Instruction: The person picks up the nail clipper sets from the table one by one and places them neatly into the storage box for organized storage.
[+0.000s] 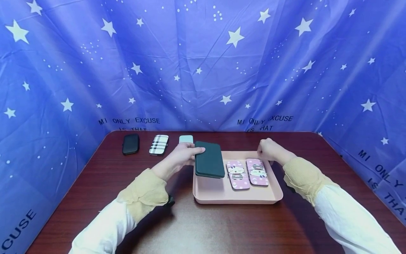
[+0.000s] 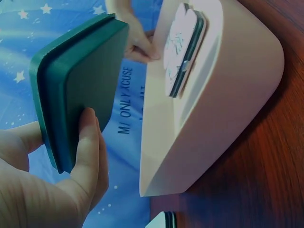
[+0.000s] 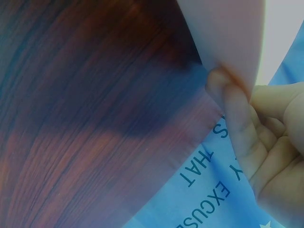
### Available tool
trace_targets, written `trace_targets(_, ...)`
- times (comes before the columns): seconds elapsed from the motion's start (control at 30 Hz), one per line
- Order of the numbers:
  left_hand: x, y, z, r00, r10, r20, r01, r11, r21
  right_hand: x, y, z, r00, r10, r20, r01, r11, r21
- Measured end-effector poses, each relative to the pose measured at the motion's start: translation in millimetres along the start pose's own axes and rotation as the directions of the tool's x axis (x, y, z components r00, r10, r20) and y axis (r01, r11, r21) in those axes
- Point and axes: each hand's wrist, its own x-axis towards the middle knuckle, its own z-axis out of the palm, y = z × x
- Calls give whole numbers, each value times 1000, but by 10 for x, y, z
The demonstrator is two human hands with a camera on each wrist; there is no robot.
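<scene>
My left hand (image 1: 179, 156) pinches a dark green flat rectangular case (image 1: 209, 159) between thumb and fingers. The case is tilted above the left part of a shallow pink tray (image 1: 209, 198); in the left wrist view its edge (image 2: 54, 95) has a raised lip. Two pink cases with a cartoon print, a left one (image 1: 238, 183) and a right one (image 1: 259, 180), lie side by side in the tray. At the tray's back right corner, my right hand (image 1: 271, 150) pinches the rim, its curled fingers (image 3: 237, 118) on the outer wall in the right wrist view.
Along the back left of the brown table (image 1: 219, 229) lie a black case (image 1: 130, 144), a plaid case (image 1: 159, 144) and a pale mint case (image 1: 186, 138), partly hidden behind my left hand. A blue starry curtain (image 1: 203, 46) hangs behind the table.
</scene>
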Motion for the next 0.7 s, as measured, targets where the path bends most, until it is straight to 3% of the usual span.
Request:
trace_targets(0.13,38,-35,68,1000,-6,-4,6,999,53,11,-14,0,998,52,28,-51,998,-30)
trace_targets(0.27,68,-62,118,1000,-1,-14,3,993,122,11,-15,-2,999,39,24,-38,998,-45)
trace_targets(0.53,113,-86,186,1000,7,-8,-5,965,261,27,-6,-16,1000,16,16,-15,998,-59)
trace_targets(0.7,135,-124,246,1000,28,-13,-22,934,356,15,-28,-20,999,28,17,-27,998,-59)
